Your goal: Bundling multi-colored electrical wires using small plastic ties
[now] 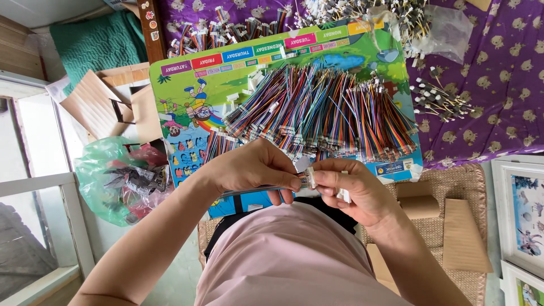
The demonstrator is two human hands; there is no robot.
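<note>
My left hand point(255, 168) pinches a thin bundle of coloured wires point(249, 191) that runs out to the left below my palm. My right hand point(351, 187) grips the small white connector point(309, 178) at the bundle's end, thumb and forefinger closed on it; a second small white piece point(343, 195) sits under its fingers. Both hands meet just above my lap. Right behind them a big pile of multicoloured wire bundles point(317, 110) lies on a colourful picture board point(187, 96).
More wire bundles point(226, 28) and a clear bag of small parts point(436, 31) lie on a purple patterned cloth point(498, 73). Loose black-tipped pieces point(439, 99) lie right. A green plastic bag point(122, 178) and cardboard pieces point(447, 221) sit on the floor.
</note>
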